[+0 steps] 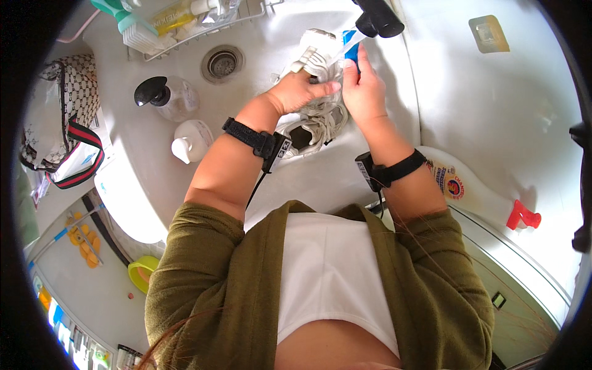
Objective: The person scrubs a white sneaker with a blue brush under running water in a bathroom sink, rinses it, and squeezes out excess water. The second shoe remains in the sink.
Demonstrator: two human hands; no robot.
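Observation:
A white sneaker [319,44] lies in the white basin [259,125]. My left hand [303,90] grips it around its opening, and the fingertips are partly hidden. Just to the right, my right hand [365,95] holds a blue object [351,46], seemingly a brush; its underside is out of sight. From the black faucet [380,21] a stream of water [349,44] runs down past the blue object onto the sneaker. A second white sneaker [307,132] rests nearer to me, below my hands.
Left of the sneakers are a drain [223,64], a clear pump bottle [178,98] and a white bottle [193,141]. A wire rack [208,30] holds a green-handled brush [132,27] and a yellow bottle [173,17]. A white Chanteclair spray bottle [467,180] lies at right.

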